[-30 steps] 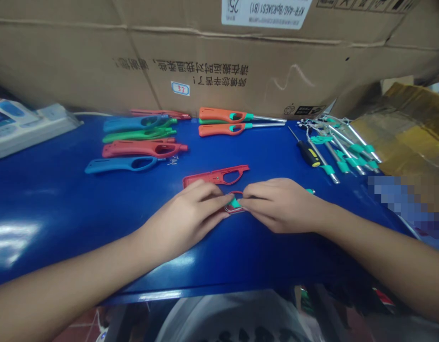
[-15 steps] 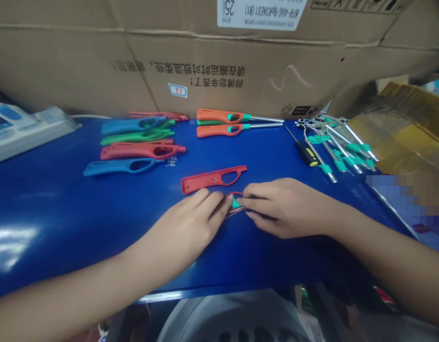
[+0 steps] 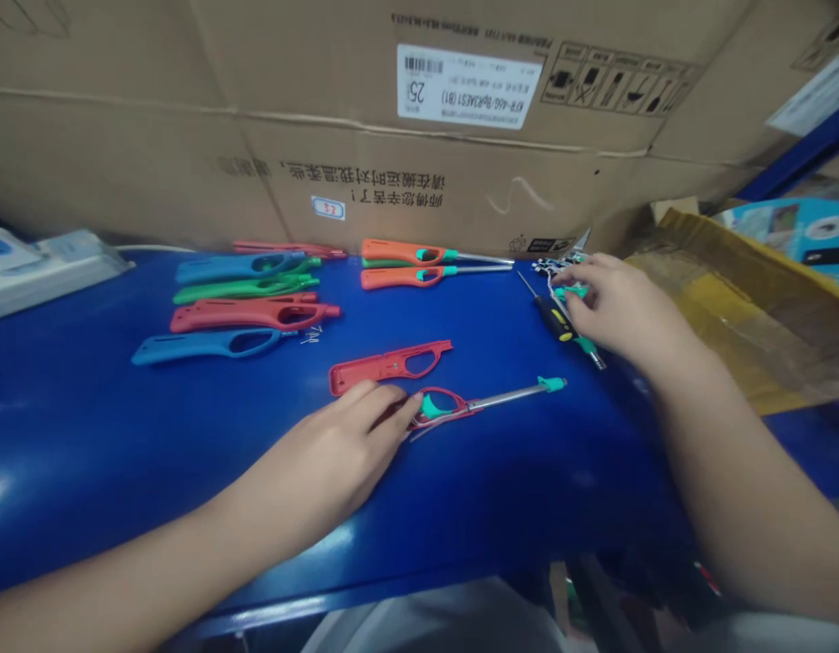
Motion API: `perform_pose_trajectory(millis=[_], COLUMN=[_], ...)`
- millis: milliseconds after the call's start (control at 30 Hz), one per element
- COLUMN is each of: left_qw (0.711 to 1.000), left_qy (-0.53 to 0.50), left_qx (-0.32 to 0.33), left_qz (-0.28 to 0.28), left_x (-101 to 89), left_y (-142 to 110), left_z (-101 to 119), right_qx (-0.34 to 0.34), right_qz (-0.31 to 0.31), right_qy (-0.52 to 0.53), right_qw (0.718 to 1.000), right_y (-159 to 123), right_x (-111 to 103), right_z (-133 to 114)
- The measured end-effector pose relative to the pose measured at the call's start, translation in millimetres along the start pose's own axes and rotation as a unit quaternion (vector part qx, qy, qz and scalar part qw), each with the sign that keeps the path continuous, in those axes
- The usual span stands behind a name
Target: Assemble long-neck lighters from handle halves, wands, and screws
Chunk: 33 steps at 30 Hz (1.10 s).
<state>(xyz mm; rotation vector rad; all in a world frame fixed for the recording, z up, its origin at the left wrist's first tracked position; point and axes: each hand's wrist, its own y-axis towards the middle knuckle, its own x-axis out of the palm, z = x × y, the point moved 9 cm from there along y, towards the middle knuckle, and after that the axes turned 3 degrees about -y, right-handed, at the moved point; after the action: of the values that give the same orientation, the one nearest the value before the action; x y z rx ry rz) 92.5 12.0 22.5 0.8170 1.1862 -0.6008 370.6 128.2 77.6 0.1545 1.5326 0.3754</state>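
Observation:
My left hand (image 3: 337,444) lies flat on the blue table (image 3: 85,435), fingers stretched over the handle end of a part-built red lighter (image 3: 460,404) with a teal trigger and a metal tube pointing right. Just beyond it lies a loose red lighter shell half (image 3: 388,365). My right hand (image 3: 616,304) is at the far right, fingers curled over a pile of metal tubes with teal ends (image 3: 569,290), beside a black and yellow screwdriver (image 3: 551,317). Whether it grips a tube is hidden.
Blue, green and red lighter shells (image 3: 246,304) lie at the back left, with small screws (image 3: 311,336) beside them. Two finished orange lighters (image 3: 425,265) lie at the back. Large cardboard boxes (image 3: 392,136) wall the rear; a brown package (image 3: 746,299) sits right.
My right hand let go of the lighter and moved back right to the tube pile. The lighter's tube now shows. The camera tilted up.

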Motion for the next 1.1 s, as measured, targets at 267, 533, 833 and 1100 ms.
perform_pose_trajectory(millis=[267, 533, 833, 1100], left_qw=[0.998, 0.998, 0.995, 0.998], left_qy=[0.017, -0.021, -0.081, 0.042], left_qx=[0.026, -0.029, -0.052, 0.016], left_qz=[0.061, 0.051, 0.04, 0.032], left_x=[-16.7, -18.7, -13.5, -13.2], left_y=[2, 2, -1, -1], left_z=[7, -5, -17, -1], right_qx=[0.116, 0.131, 0.151, 0.16], right_qz=[-0.117, -0.093, -0.057, 0.012], right_qy=[-0.059, -0.043, -0.03, -0.014], right_qw=[0.985, 0.986, 0.986, 0.987], right_y=[7, 11, 11, 11], right_x=[38, 50, 37, 8], right_z=[69, 74, 84, 87])
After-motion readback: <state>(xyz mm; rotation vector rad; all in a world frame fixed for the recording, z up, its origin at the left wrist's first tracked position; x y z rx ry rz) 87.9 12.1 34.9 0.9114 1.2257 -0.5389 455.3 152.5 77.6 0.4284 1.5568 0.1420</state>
